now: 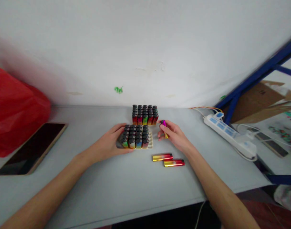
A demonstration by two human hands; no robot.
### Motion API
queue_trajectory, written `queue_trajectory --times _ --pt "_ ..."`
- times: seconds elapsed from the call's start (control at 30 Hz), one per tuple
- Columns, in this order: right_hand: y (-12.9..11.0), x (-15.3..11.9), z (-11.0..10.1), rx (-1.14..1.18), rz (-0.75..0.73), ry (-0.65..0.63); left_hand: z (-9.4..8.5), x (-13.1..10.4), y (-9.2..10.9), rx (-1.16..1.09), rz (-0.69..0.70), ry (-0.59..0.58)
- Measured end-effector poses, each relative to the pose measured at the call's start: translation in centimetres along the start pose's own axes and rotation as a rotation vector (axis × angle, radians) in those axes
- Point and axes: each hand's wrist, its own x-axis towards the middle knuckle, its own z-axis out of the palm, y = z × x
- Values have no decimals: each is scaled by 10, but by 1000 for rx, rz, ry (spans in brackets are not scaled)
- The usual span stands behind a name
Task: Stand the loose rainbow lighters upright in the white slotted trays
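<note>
My left hand [109,141] is closed around the left side of a white tray [150,140], thumb and fingers spanning its front and back. Upright lighters [135,136] with black tops fill most of the tray, while the column of slots along its right edge holds none. Just right of the tray, my right hand [171,132] pinches a purple and yellow lighter [164,124], held nearly upright. Two red and yellow lighters [168,160] lie flat on the table nearer to me. Behind the tray stands a second block of upright lighters [145,115].
A phone [33,149] lies on the grey table [126,187] at the left, beside a red plastic bag [14,111]. To the right are a white power strip [230,136] with cables and a blue metal frame [255,76]. A white wall [145,47] rises behind the table.
</note>
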Motion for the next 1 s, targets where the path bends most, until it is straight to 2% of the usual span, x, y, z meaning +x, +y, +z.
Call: queue_trajectory --times 0.17,0.37,0.5,0.77,1.0 --pt "0 -1 6 -111 32 22 -2 -1 -1 -11 -20 -9" --pt "6 1 12 -451 -93 180 -1 0 -4 -14 -43 3" --pt "10 0 15 -605 -112 258 -3 0 -1 -31 -47 6" --pt "5 1 19 -699 -213 276 -2 -2 1 -15 -49 -6" --pt "3 -3 17 -708 -217 270 1 -4 -1 -17 -29 3"
